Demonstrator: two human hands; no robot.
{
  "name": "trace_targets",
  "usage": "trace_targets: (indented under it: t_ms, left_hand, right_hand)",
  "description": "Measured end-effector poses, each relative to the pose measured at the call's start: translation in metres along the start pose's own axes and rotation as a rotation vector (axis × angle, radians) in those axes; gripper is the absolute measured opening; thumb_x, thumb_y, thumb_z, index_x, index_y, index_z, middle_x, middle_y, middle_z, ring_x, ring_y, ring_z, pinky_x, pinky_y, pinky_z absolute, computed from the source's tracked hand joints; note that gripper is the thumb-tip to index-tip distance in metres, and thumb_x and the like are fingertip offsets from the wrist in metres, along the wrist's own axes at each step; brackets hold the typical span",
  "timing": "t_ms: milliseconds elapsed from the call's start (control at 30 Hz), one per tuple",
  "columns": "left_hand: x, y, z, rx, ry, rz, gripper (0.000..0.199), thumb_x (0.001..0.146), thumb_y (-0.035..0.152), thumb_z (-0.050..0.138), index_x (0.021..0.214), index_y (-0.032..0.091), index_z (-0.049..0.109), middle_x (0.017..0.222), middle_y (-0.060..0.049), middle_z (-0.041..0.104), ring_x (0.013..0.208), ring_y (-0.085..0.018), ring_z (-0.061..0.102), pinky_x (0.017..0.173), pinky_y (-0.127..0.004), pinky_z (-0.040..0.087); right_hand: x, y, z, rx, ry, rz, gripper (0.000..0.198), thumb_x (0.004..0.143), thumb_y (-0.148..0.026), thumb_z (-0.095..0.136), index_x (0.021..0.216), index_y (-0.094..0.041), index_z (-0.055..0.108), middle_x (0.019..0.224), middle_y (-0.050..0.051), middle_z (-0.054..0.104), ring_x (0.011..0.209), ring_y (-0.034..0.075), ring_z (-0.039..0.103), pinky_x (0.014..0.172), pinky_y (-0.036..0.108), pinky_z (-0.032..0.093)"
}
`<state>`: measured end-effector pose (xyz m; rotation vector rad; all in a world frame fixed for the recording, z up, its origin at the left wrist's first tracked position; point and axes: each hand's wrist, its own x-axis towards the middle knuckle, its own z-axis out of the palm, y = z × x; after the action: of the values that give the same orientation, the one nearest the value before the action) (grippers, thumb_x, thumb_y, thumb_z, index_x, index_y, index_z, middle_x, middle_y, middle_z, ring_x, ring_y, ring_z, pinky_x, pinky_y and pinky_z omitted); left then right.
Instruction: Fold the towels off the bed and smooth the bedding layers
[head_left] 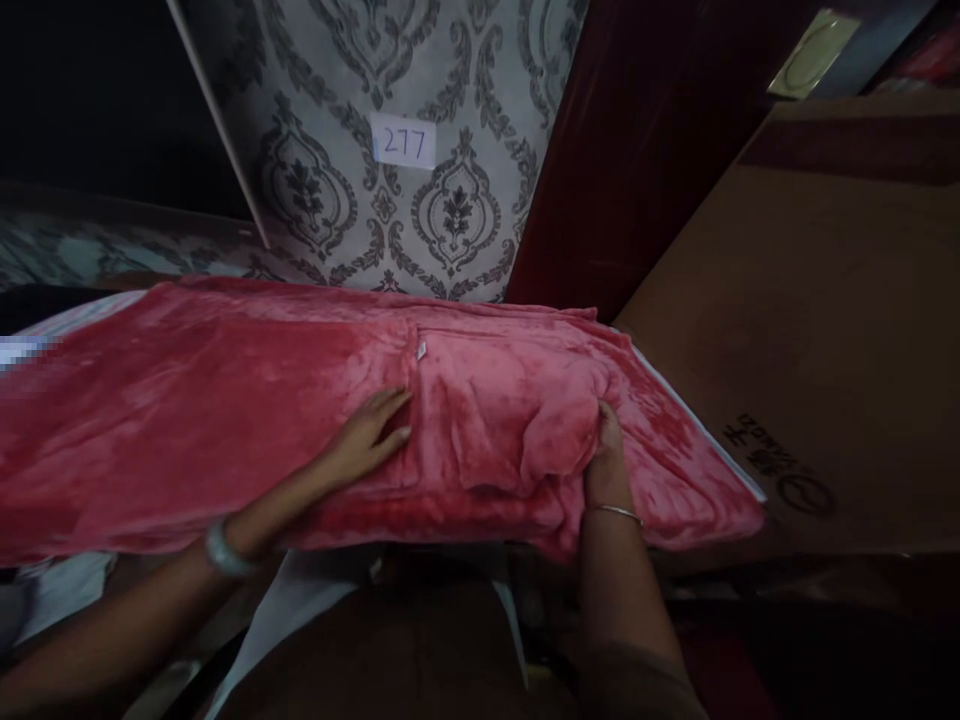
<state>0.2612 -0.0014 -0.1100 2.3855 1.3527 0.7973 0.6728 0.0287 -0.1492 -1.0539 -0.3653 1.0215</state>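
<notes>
A pink plush blanket (285, 400) lies spread along a long surface, with one part folded over on the right half. My left hand (369, 438) rests flat on it beside the edge of the fold, thumb and fingers apart. At the right, my right hand (609, 445) has hold of the bunched folded part (559, 415); the thumb shows and the other fingers are hidden in the cloth. A small white tag (421, 350) sticks out at the fold's left edge.
Behind the blanket stands a patterned wall (382, 230) with a paper label (403, 142) reading 277. A dark red post (600, 150) and a large cardboard box (810, 330) stand at the right. A dark panel (120, 100) is at the upper left.
</notes>
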Motion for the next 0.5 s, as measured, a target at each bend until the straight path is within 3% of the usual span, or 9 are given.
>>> trace_targets:
  t_ms: [100, 167, 333, 433, 500]
  left_hand:
    - [-0.043, 0.023, -0.013, 0.183, -0.189, 0.162, 0.064, 0.091, 0.051, 0.056, 0.151, 0.029, 0.046, 0.166, -0.009, 0.031, 0.149, -0.033, 0.035, 0.121, -0.051, 0.033]
    - [-0.053, 0.036, -0.021, 0.275, -0.253, 0.207, 0.061, 0.091, 0.044, 0.057, 0.149, 0.029, 0.049, 0.163, -0.012, 0.034, 0.144, -0.036, 0.040, 0.116, -0.055, 0.037]
    - [-0.045, 0.050, -0.022, 0.289, -0.221, 0.186, 0.048, 0.091, 0.026, 0.051, 0.138, 0.018, 0.059, 0.131, -0.016, 0.061, 0.118, -0.029, 0.059, 0.101, -0.045, 0.051]
    - [-0.041, 0.049, -0.017, 0.267, -0.192, 0.154, 0.037, 0.092, 0.019, 0.045, 0.122, 0.019, 0.068, 0.117, -0.013, 0.067, 0.107, -0.026, 0.062, 0.099, -0.044, 0.052]
    - [-0.041, 0.046, -0.016, 0.243, -0.161, 0.142, 0.034, 0.095, 0.022, 0.043, 0.115, 0.019, 0.070, 0.113, -0.012, 0.069, 0.102, -0.025, 0.063, 0.097, -0.043, 0.052]
  right_hand:
    - [0.006, 0.000, -0.003, 0.040, -0.014, 0.052, 0.019, 0.072, -0.029, 0.051, 0.076, -0.022, 0.068, 0.075, -0.002, 0.072, 0.085, 0.019, 0.068, 0.097, 0.035, 0.053]
    - [0.009, 0.000, -0.004, 0.060, -0.028, 0.064, 0.019, 0.070, -0.029, 0.053, 0.078, -0.022, 0.069, 0.075, -0.002, 0.072, 0.087, 0.020, 0.068, 0.098, 0.036, 0.053]
    - [0.013, 0.000, -0.006, 0.078, -0.039, 0.051, 0.019, 0.068, -0.030, 0.056, 0.078, -0.021, 0.070, 0.074, -0.001, 0.073, 0.087, 0.021, 0.068, 0.099, 0.036, 0.051]
    - [0.012, 0.000, -0.007, 0.042, -0.063, 0.033, 0.019, 0.068, -0.030, 0.058, 0.076, -0.019, 0.071, 0.072, -0.001, 0.072, 0.089, 0.021, 0.068, 0.098, 0.036, 0.052]
    - [0.008, 0.001, -0.007, 0.019, -0.075, -0.054, 0.018, 0.069, -0.030, 0.061, 0.078, -0.018, 0.072, 0.075, 0.000, 0.073, 0.089, 0.020, 0.068, 0.098, 0.035, 0.052]
